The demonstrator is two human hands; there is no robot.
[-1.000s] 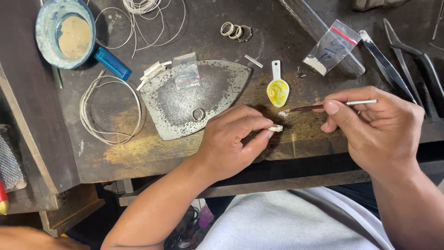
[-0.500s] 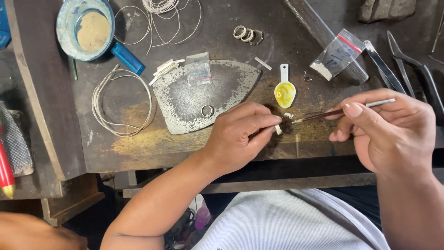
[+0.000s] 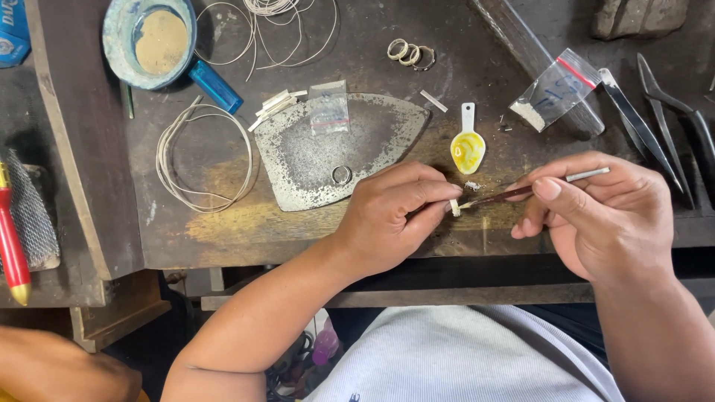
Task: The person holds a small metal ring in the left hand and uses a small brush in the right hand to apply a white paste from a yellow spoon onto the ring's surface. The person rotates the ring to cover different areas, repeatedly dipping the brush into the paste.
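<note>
Here we work left to right across the bench (image 3: 223, 231), starting with what lies well away from our fingers: a coil of pale wire (image 3: 202, 158) and, further up, a round blue dish (image 3: 149, 41) with tan paste, both parked out of the way. Nearer, just above the knuckles of our left hand (image 3: 398, 219), sits a worn, iron-shaped metal plate (image 3: 313, 167) bearing a small ring (image 3: 342, 175), kept within easy reach, we judge. Our left thumb and forefinger are pressed together on a tiny pale metal piece (image 3: 454, 208), pinching it at the fingertips so its free end pokes out to the right, toward the other hand; it is too small for us to tell its shape surely. Just above those fingertips lies a small white spoon (image 3: 468, 145) holding yellow paste, handle pointing away from us, likely placed close for dipping. Our right hand (image 3: 596, 219) holds a thin brush (image 3: 521, 193) clamped between thumb and forefinger, pen-fashion. Its long axis runs nearly level, tilted slightly, the light handle end up-right beyond the fingers and the tip pointing left, touching or almost touching the pinched piece. Beyond the right knuckles lie tweezers (image 3: 633, 119) and a plastic bag (image 3: 558, 88).
</note>
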